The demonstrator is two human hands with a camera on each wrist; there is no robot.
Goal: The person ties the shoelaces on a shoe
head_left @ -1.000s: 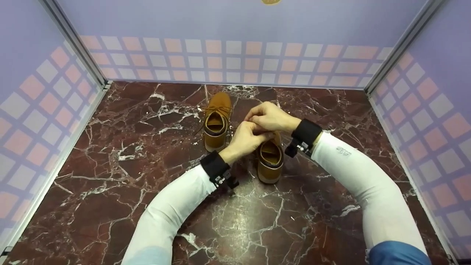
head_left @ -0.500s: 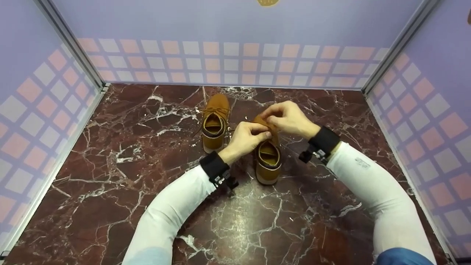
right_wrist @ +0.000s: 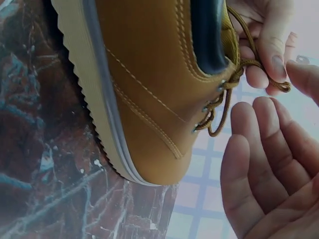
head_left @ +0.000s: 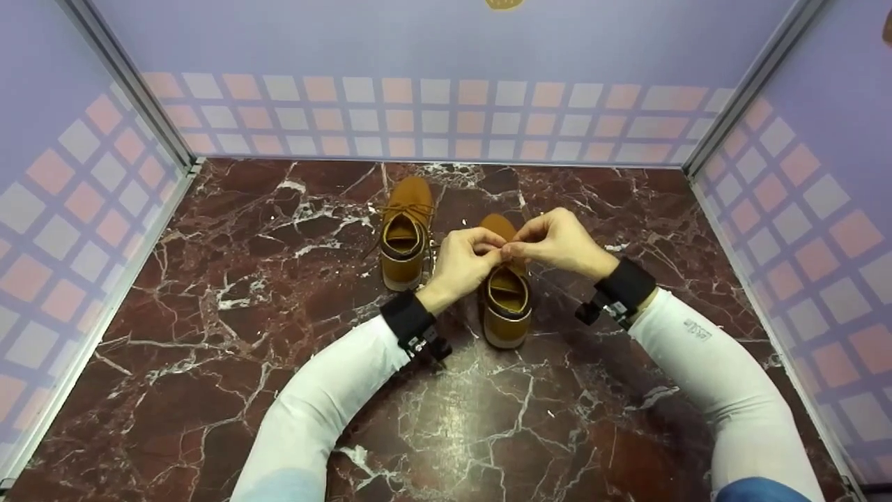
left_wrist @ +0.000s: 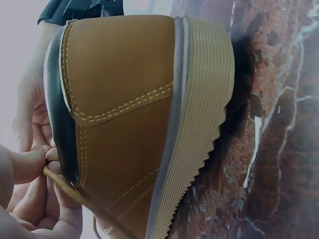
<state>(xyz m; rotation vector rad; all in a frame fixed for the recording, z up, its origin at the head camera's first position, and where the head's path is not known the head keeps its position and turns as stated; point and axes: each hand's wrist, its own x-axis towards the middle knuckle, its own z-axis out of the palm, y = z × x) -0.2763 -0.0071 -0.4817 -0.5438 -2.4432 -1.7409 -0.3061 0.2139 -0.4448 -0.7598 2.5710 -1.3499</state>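
Observation:
A tan lace-up shoe (head_left: 506,324) stands upright under my hands, toe pointing away. My left hand (head_left: 463,265) pinches a brown shoelace (left_wrist: 70,189) between thumb and fingers, just above the shoe's opening. In the right wrist view a loop of that shoelace (right_wrist: 280,85) pokes out past the left thumb. My right hand (head_left: 561,244) is close on the other side, fingers loosely bent. Its thumb and fingertips (right_wrist: 266,102) stand apart around the loop's end. The lace runs down to the eyelets on the shoe's front.
The matching tan shoe (head_left: 403,268) stands to the left, a little farther back, its laces tied in a bow. Both are on a dark red marbled surface (head_left: 279,362). Lilac panels with pink and white squares (head_left: 435,111) enclose the back and sides.
My right hand first drew away from the left hand toward the right, over the shoe's front, then came back to meet it. The left hand has stayed nearly in place.

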